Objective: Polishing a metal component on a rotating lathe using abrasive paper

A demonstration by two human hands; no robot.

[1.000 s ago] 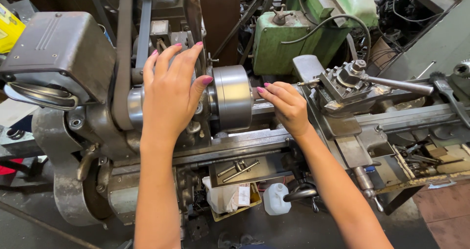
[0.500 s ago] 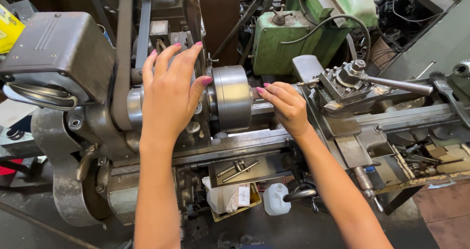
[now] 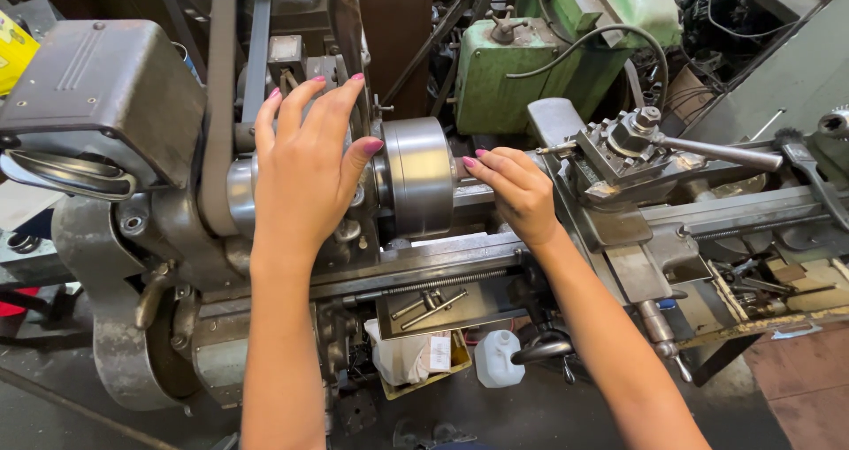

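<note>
Unmoved since the earlier frames: both hands, same places on the lathe (image 3: 442,264).

Left hand (image 3: 305,171): fingers spread wide and flat, palm pressed against the headstock face just left of the chuck (image 3: 420,178); thumb tip touching the chuck's left rim. Nothing gripped.

Right hand (image 3: 517,194): fingers curled loosely over the metal bar (image 3: 473,195) sticking out of the chuck's right side; fingertips nearly at the chuck face. Whether fully closed round the bar, cannot tell.

Chuck: bright steel cylinder, mid-lathe, between the two hands.

Motor cover (image 3: 106,96): grey box, upper left end of the lathe, belt (image 3: 221,105) running down beside it.

Tool post (image 3: 632,145): right of the right hand, on the carriage, long handle (image 3: 721,154) pointing toward the right edge.

Wrench (image 3: 809,171): lying near the far right end of the bed.

Tray (image 3: 433,307): below the front rail, holding a chuck key (image 3: 429,304).

White plastic bottle (image 3: 498,359): on the floor below the tray, next to a yellow box (image 3: 416,366) with white rag inside.

Green machine (image 3: 531,70): behind the lathe, upper middle, grey cable looped over it.
</note>
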